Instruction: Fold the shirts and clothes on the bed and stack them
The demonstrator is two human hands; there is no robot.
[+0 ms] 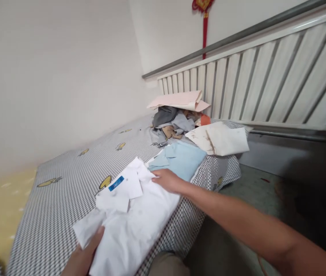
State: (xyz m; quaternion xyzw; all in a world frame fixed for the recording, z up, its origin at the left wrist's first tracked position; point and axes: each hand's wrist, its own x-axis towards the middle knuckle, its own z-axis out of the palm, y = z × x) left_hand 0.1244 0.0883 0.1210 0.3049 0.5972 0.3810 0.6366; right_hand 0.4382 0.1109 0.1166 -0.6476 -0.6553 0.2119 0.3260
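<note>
A white collared shirt lies front up across the bed edge close to me, its collar pointing up and left and a blue label inside the neck. My left hand holds the shirt's near left side, thumb on top and the other fingers partly hidden. At the opposite shoulder, my right hand is closed on the fabric, fingertips at the edge. Just beyond that hand lies a folded light blue shirt, partly covered by the white one.
The bed has a checked sheet with pineapple prints. Farther back are a heap of grey and brown clothes, a folded pink sheet and a stained white cloth or paper. A white radiator runs along the right wall.
</note>
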